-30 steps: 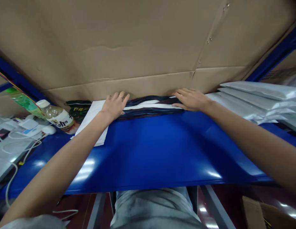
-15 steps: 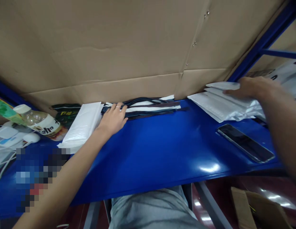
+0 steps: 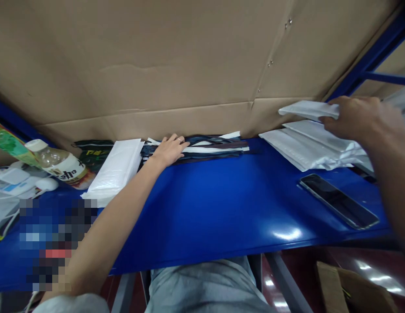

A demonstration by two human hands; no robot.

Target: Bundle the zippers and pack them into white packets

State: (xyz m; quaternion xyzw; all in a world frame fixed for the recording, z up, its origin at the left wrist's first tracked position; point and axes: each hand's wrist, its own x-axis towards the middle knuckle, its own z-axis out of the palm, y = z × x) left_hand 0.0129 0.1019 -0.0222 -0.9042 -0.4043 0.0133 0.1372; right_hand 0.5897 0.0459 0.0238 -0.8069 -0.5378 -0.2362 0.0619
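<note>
Just above the envelope stack (image 3: pixel 306 150), the right hand (image 3: pixel 359 119) grips one envelope (image 3: pixel 305 109) pointing lengthwise leftward; well left of it, the left hand (image 3: pixel 169 151) rests on strips (image 3: pixel 218 149), fingers loosely spread.

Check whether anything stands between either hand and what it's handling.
Nothing visible: the left hand rests on the dark and white strips; the right hand grips the raised white envelope above the stack.

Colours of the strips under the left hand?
The strips are white and dark, some bluish or brownish; best seen in the head view.
</note>
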